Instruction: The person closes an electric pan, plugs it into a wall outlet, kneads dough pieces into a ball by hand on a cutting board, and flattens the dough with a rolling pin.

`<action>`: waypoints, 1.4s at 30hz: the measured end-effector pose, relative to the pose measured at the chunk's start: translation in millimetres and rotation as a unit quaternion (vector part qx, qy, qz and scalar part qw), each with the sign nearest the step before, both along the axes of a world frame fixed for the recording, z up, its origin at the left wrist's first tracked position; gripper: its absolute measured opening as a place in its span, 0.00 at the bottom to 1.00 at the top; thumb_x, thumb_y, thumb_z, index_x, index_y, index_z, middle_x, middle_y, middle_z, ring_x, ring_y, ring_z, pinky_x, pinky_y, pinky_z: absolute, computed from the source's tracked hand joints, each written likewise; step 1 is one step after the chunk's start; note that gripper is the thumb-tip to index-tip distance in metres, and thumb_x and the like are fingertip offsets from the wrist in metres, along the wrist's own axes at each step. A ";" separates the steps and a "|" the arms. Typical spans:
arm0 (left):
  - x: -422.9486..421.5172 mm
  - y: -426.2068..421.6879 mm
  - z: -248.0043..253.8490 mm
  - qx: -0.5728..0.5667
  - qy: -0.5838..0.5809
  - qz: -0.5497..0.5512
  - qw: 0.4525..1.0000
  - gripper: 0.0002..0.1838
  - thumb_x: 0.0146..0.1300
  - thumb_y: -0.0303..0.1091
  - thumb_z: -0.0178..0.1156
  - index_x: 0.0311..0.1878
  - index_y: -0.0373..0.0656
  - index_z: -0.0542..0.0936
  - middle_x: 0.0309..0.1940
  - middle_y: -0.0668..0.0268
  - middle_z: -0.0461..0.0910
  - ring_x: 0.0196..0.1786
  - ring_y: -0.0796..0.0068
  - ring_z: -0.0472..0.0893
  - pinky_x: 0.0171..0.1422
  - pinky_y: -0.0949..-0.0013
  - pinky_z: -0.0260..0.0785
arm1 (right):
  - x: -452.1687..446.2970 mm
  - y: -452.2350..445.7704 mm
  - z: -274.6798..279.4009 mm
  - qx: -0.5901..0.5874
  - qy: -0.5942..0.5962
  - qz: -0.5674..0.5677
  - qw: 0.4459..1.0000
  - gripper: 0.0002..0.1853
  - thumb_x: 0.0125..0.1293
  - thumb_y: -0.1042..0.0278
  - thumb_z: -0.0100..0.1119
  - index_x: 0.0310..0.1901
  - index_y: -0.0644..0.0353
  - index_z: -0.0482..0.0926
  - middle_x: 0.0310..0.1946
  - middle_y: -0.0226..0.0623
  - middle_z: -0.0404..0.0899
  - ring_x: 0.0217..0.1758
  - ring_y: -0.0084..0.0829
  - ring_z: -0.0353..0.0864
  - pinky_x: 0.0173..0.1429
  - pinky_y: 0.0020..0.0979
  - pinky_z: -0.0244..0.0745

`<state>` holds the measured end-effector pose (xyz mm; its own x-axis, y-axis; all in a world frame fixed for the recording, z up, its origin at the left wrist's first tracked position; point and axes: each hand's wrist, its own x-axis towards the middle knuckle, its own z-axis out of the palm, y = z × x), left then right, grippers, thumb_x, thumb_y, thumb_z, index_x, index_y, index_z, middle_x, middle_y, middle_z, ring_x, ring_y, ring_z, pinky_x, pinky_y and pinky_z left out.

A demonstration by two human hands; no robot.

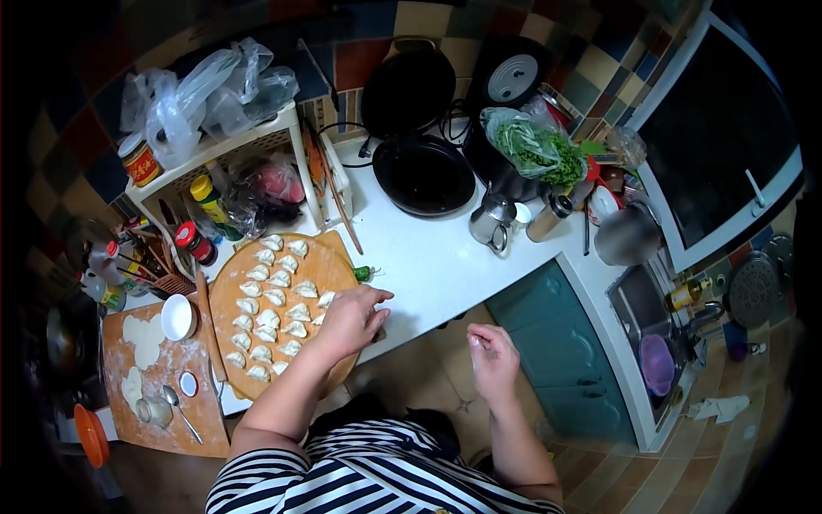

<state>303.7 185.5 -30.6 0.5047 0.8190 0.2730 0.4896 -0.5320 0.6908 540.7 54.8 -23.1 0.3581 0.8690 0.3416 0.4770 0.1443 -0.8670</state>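
Observation:
Above the right edge of a round wooden board [224, 300], my left hand [353, 321] reaches out, loosely bent, thumb apart from the fingers, holding nothing visible. Several folded dumplings [267, 318] lie in rows on the floured board, the nearest ones partly hidden by this hand and forearm. My right hand [495, 360] is held in the air past the counter's front edge, fingers loosely curved, with no object visible in it. A green pepper [366, 273] lies beside the board. A rolling pin [209, 330] rests along the board's left side.
On a rectangular board [184, 433] are flat dough pieces [147, 341], a white bowl [179, 318], a glass jar [156, 411] and a spoon [181, 413]. A black electric pan [424, 176] with raised lid, a metal pitcher [492, 221] and bagged greens [535, 146] stand behind. A sink [638, 300] is right.

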 end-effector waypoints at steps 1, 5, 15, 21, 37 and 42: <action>7.6 7.2 4.7 -0.015 -0.007 -0.003 1.000 0.12 0.62 0.32 0.65 0.47 0.40 0.83 0.37 0.55 0.82 0.40 0.53 0.82 0.46 0.58 0.75 | 6.6 10.4 0.2 0.000 0.005 0.010 1.000 0.08 0.65 0.80 0.62 0.46 0.65 0.83 0.43 0.41 0.82 0.44 0.27 0.83 0.48 0.25 0.79; 31.8 35.5 11.6 -0.023 0.007 0.013 1.000 0.11 0.62 0.33 0.65 0.47 0.42 0.84 0.37 0.57 0.83 0.41 0.53 0.82 0.48 0.56 0.74 | 42.1 83.3 25.8 0.025 -0.043 0.076 0.996 0.09 0.66 0.79 0.61 0.47 0.65 0.82 0.43 0.41 0.82 0.43 0.30 0.84 0.46 0.28 0.80; 94.4 105.2 27.9 -0.018 0.011 0.165 0.986 0.11 0.62 0.35 0.66 0.47 0.45 0.84 0.35 0.61 0.82 0.40 0.57 0.81 0.49 0.57 0.72 | 104.9 399.3 97.2 0.141 -0.128 0.218 0.957 0.14 0.69 0.72 0.59 0.54 0.65 0.79 0.45 0.42 0.81 0.43 0.33 0.83 0.48 0.29 0.79; 127.8 155.8 37.0 -0.022 0.026 0.238 0.971 0.10 0.63 0.34 0.66 0.46 0.46 0.85 0.35 0.63 0.82 0.39 0.58 0.81 0.49 0.58 0.71 | 116.7 575.4 116.4 0.139 -0.166 0.143 0.966 0.18 0.66 0.64 0.61 0.54 0.65 0.79 0.52 0.52 0.79 0.59 0.52 0.76 0.65 0.45 0.70; 106.2 220.1 19.3 -0.019 -0.078 0.314 0.946 0.08 0.64 0.30 0.64 0.45 0.41 0.84 0.34 0.58 0.83 0.31 0.61 0.82 0.39 0.63 0.76 | 120.6 602.3 156.5 0.079 -0.383 0.254 0.885 0.16 0.65 0.70 0.56 0.55 0.59 0.78 0.49 0.49 0.83 0.55 0.53 0.80 0.61 0.46 0.74; 104.3 249.0 8.0 -0.069 -0.143 0.404 0.901 0.09 0.63 0.28 0.63 0.46 0.39 0.83 0.35 0.56 0.83 0.33 0.62 0.83 0.42 0.63 0.76 | 146.0 499.2 148.6 0.043 -0.540 0.335 0.771 0.11 0.53 0.77 0.60 0.40 0.58 0.81 0.40 0.42 0.83 0.49 0.48 0.80 0.55 0.46 0.73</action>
<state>407.9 434.5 -22.7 -0.3465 0.9233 0.1654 0.4707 0.0186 0.8821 686.7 554.0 125.5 -0.6948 0.6931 0.1921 0.7076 0.7065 0.0102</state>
